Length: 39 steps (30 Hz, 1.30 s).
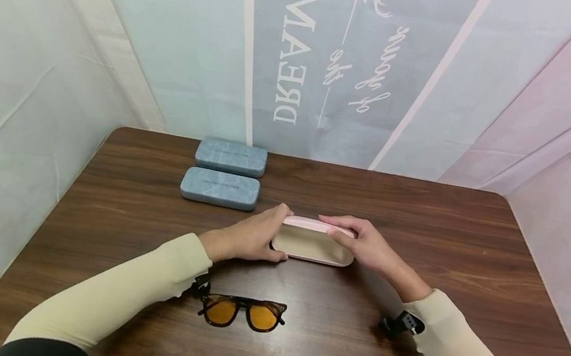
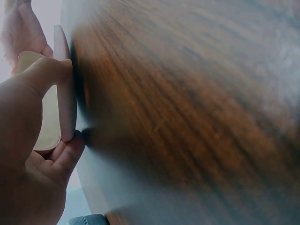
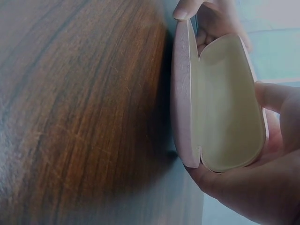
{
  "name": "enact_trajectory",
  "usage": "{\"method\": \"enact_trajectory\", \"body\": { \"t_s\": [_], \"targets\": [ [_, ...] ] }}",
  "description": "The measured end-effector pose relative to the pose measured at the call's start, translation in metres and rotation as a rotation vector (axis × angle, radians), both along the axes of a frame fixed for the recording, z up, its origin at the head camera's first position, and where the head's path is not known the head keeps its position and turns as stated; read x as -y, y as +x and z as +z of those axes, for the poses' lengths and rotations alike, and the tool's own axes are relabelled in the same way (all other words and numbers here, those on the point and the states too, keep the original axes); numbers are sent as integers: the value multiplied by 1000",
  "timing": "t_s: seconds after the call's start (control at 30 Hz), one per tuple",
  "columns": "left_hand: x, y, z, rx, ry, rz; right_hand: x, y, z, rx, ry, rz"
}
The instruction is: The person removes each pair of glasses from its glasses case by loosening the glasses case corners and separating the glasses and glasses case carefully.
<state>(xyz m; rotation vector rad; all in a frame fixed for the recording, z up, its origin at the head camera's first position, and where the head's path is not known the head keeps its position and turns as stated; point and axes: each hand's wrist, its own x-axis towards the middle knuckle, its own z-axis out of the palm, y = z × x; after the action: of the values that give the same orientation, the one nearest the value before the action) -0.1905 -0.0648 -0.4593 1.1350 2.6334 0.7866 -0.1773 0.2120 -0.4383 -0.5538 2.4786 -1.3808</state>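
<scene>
Left grip [image 1: 253,237] and right grip [image 1: 369,245] clasp the gaping pink case [image 1: 311,244] between them, apparently mid-opening, the next move likely calling for a steadied base, sunglasses [image 1: 244,303] nearside of both!

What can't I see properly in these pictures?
- Ends of the pink case: head view, partly behind the hands.
- Insides of the blue cases: head view, hidden by shut lids.
- Their writing: head view, too small.
- Grey thing: left wrist view, cut off by the bottom edge.

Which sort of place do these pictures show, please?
Probably a small booth set up indoors: a wood-grain table stands before a lettered backdrop, with pale cloth on both sides.
</scene>
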Motion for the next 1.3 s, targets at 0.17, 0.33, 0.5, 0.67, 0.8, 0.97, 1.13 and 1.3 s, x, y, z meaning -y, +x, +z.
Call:
{"method": "enact_trajectory", "body": {
  "t_s": [0.17, 0.33, 0.5, 0.67, 0.8, 0.97, 1.13, 1.3],
  "targets": [
    [0, 0, 2, -3, 1, 9, 0, -1, 0, -1, -20, 9],
    [-1, 0, 4, -19, -8, 13, 0, -1, 0, -4, -31, 18],
    [-3, 0, 4, -36, -23, 26, -2, -2, -1, -17, -19, 27],
    [-4, 0, 2, -42, -39, 34, -2, -1, -1, -26, -25, 55],
    [-4, 1, 1, -43, -39, 35, -1, 0, -1, -39, -19, 82],
    [-3, 1, 1, -50, -38, 24, 0, 2, 0, -50, -6, 88],
    [-3, 0, 2, -66, -36, 8, 0, 3, -1, -73, -1, 89],
    [-3, 1, 2, -58, -41, 10, 0, 3, -2, -90, -4, 99]
  ]
}}
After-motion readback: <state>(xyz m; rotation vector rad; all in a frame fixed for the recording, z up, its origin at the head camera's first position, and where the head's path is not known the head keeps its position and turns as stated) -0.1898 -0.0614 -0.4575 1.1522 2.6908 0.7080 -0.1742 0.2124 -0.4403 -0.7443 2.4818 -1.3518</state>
